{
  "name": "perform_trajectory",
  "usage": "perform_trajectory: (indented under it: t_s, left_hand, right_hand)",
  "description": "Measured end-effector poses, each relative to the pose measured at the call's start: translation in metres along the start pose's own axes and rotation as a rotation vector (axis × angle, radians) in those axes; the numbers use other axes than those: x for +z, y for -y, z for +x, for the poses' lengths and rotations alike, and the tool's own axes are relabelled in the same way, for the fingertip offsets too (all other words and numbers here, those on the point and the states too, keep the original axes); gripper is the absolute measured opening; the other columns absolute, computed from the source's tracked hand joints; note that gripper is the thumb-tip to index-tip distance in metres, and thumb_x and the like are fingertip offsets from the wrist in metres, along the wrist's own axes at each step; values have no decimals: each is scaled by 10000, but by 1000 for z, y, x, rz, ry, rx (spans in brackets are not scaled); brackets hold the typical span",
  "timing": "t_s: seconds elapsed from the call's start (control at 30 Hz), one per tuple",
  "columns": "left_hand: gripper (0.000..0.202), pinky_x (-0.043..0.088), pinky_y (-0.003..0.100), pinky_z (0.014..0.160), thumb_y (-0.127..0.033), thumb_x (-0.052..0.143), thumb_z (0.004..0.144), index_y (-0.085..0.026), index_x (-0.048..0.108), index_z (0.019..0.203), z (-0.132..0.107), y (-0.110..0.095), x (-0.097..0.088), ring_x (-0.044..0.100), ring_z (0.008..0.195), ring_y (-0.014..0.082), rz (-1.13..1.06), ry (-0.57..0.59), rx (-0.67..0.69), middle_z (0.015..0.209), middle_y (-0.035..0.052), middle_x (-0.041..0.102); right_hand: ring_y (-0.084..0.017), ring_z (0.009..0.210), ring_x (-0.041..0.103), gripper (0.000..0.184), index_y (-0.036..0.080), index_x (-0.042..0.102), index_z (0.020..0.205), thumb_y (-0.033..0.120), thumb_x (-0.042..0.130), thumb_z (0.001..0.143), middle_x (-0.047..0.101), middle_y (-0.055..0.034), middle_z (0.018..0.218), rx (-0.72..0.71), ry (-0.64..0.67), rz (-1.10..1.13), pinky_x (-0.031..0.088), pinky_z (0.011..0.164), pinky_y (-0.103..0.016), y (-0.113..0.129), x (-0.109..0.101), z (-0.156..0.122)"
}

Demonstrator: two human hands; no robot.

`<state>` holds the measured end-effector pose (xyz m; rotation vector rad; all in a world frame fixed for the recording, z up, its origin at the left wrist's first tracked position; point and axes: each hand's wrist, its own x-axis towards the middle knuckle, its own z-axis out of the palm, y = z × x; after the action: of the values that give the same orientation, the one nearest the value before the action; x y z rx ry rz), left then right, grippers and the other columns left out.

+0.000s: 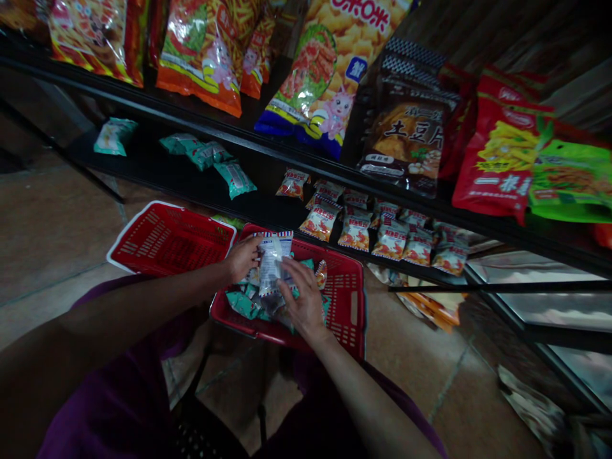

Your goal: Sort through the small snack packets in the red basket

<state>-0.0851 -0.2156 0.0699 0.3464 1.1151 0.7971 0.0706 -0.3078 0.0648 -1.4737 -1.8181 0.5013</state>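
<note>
Both my hands are over a red plastic basket (348,299) that holds several small snack packets, teal ones (241,304) among them. My left hand (242,257) grips the left edge of a white packet with a red and blue striped border (271,261), held upright above the basket. My right hand (305,301) has its fingers on the packet's lower right side and on the packets beneath it.
A second red basket (169,239) stands to the left on the tiled floor. A low black shelf (157,167) carries teal packets (213,156) and rows of small red-and-white packets (373,229). Large snack bags (325,76) stand on the shelf above.
</note>
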Motion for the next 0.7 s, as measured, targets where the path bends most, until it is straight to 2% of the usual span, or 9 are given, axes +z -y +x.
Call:
perform_trajectory:
  t_s: [0.07, 0.13, 0.23, 0.3, 0.4, 0.53, 0.7]
  left_hand:
    - [159, 474, 255, 602, -290, 585, 830, -166, 598, 929, 0, 0, 0, 616, 647, 144, -18, 10, -6, 753, 42, 657]
    - [169, 490, 272, 638, -306, 595, 829, -164, 600, 921, 0, 0, 1, 625, 675, 155, -48, 10, -27, 784, 57, 667]
    - [149, 497, 283, 682, -297, 564, 857, -159, 603, 896, 1, -1, 1, 631, 710, 160, -92, 10, -44, 816, 73, 674]
    - [136, 493, 280, 690, -276, 548, 867, -158, 609, 894, 1, -1, 1, 630, 727, 159, -104, 16, -43, 824, 74, 675]
    - [139, 489, 285, 698, -277, 575, 844, -155, 621, 892, 1, 0, 0, 627, 742, 167, -106, 22, -46, 818, 76, 673]
    - [152, 483, 307, 735, -283, 579, 833, -146, 631, 874, 1, -3, -1, 621, 766, 179, -83, 31, -64, 808, 82, 667]
    - [143, 471, 319, 781, -258, 577, 814, -135, 634, 860, -1, -7, 1, 620, 796, 184, -53, 27, -64, 828, 87, 672]
  right_hand:
    - [-239, 1196, 516, 400, 219, 581, 1224, 383, 579, 860, 591, -99, 1264, 244, -107, 92, 381, 1061, -488, -6, 1, 2]
    - [-254, 1187, 528, 539, 207, 542, 1259, 458, 637, 791, 571, -109, 1277, 530, -158, 268, 401, 1041, -485, -12, 3, 4]
    - [-253, 1060, 612, 628, 235, 541, 1224, 488, 730, 681, 612, -86, 1203, 927, -123, 658, 517, 900, -455, -15, 7, 4]
    - [-229, 953, 653, 592, 267, 566, 1147, 449, 784, 628, 658, -49, 1108, 1074, -100, 882, 563, 792, -418, -14, 9, 4]
    - [-196, 856, 675, 555, 281, 585, 1054, 351, 839, 566, 702, -12, 988, 1132, -138, 1029, 571, 703, -350, -11, 10, 4]
    - [-161, 791, 669, 527, 276, 595, 1025, 291, 836, 557, 712, 11, 938, 1067, -181, 1030, 544, 642, -280, -12, 9, 5]
    - [-140, 744, 653, 526, 277, 607, 1009, 275, 833, 534, 700, 33, 896, 1033, -207, 1029, 531, 628, -269, -14, 6, 7]
